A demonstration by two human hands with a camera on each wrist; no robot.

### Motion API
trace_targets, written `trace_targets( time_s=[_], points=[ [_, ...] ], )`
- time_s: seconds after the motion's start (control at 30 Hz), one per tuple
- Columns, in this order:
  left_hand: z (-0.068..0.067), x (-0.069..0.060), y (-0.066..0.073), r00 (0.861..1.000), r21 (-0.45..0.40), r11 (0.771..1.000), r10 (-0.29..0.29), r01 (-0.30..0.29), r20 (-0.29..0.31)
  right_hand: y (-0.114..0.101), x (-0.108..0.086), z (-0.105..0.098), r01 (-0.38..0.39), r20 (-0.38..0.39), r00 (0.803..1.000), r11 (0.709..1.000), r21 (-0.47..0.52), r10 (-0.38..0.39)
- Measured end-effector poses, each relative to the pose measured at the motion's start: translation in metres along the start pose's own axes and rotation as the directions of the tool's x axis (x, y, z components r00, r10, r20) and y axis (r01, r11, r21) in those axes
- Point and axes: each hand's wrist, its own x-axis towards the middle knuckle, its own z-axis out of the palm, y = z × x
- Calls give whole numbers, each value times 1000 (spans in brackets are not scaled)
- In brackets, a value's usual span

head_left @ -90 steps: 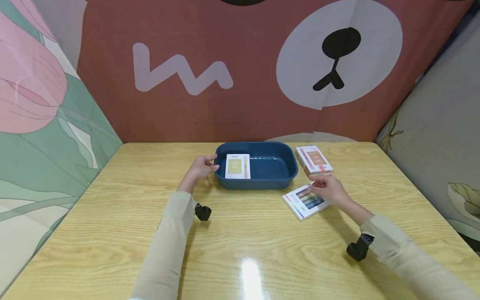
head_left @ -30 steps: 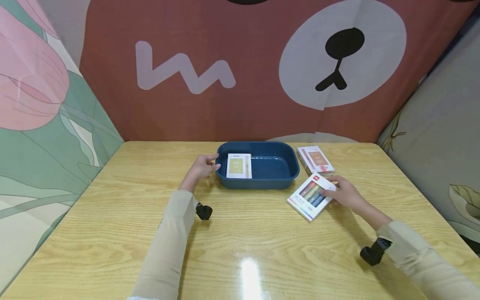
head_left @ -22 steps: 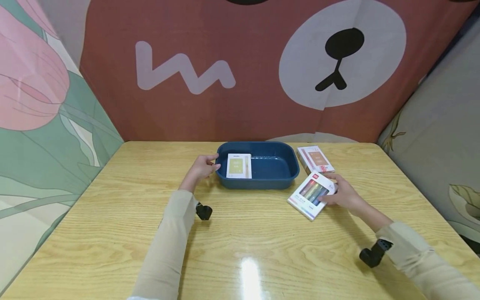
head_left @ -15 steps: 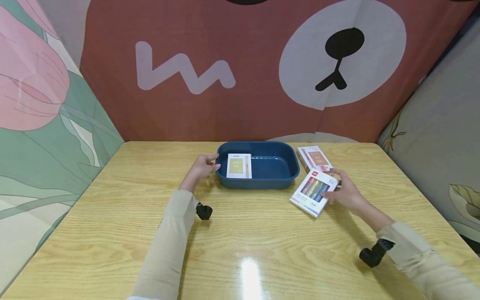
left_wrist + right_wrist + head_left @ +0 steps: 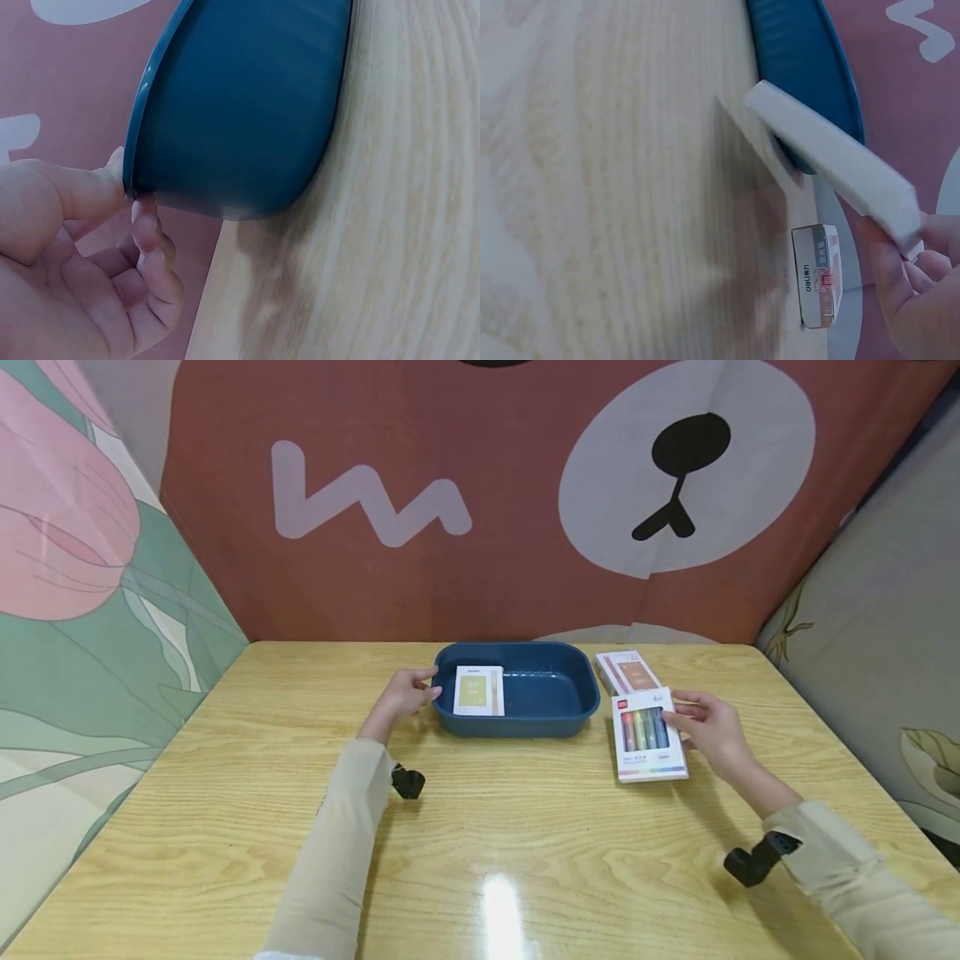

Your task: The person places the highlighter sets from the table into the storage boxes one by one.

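My right hand [image 5: 716, 735] pinches the right edge of a white box of coloured pens [image 5: 647, 741], whose front window shows several colours. The box is tilted up off the table; in the right wrist view the white box [image 5: 840, 154] appears from its edge, with a shadow on the wood below. At the left end of a blue plastic bin [image 5: 517, 727], my left hand [image 5: 405, 695] pinches the rim between thumb and fingers, as the left wrist view shows around the bin [image 5: 240, 105]. Inside the bin, at its left, leans a white box with a yellow-green panel [image 5: 480, 691].
A second white box with an orange-red panel [image 5: 628, 672] lies right of the bin, partly hidden behind the held box. The wooden table [image 5: 480, 843] meets a printed cloth backdrop [image 5: 510, 585] just behind the bin.
My right hand has lifted the box of coloured pens from the table, turned it upright and moved it slightly right. My left hand has stayed on the bin's rim.
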Motion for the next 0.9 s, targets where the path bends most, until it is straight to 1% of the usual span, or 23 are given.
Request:
trace_targets(
  time_s=[0.03, 0.1, 0.13, 0.2, 0.27, 0.33, 0.4, 0.5, 0.6, 0.7, 0.8, 0.83, 0.9],
  points=[
    [0, 0, 0, 1000, 0, 1000, -3, 3, 3, -1, 0, -1, 11, 5, 1000, 1000, -6, -11],
    [0, 1, -1, 1000, -10, 1000, -15, 15, 9, 4, 5, -3, -3, -9, 1000, 1000, 8, 3],
    [0, 1, -1, 1000, -10, 1000, -18, 18, 11, 10, 9, -5, -27, -22, 999, 999, 39, 28],
    [0, 1, -2, 1000, -25, 999, -26, 26, 14, 30, 22, -9, -44, -45, 998, 996, 80, 48],
    [0, 1, -3, 1000, -49, 998, -26, 27, 16, 54, 39, -13, -53, -78, 995, 991, 123, 63],
    [-1, 1, -4, 1000, -59, 998, -19, 20, 17, 77, 56, -18, -53, -110, 991, 980, 192, 75],
    [-1, 1, -4, 1000, -79, 997, -15, 17, 23, 91, 69, -22, -43, -131, 988, 969, 245, 77],
    [-2, 1, -5, 999, -89, 996, -8, 11, 33, 97, 84, -27, -46, -148, 983, 929, 367, 107],
    [-4, 1, -6, 999, -99, 995, -7, 10, 40, 88, 92, -27, -40, -145, 982, 888, 458, 120],
    [-5, 2, -6, 999, -104, 995, -7, 11, 42, 60, 88, -21, -60, -113, 984, 853, 518, 138],
    [-5, 2, -6, 999, -95, 995, -4, 8, 45, 16, 68, -8, -91, -87, 982, 827, 555, 167],
    [-5, 2, -5, 999, -96, 995, -3, 8, 47, 2, 62, -4, -99, -76, 982, 812, 575, 174],
    [-4, 2, -5, 999, -95, 995, -3, 7, 48, -21, 50, 5, -101, -74, 981, 794, 599, 181]
  ],
)
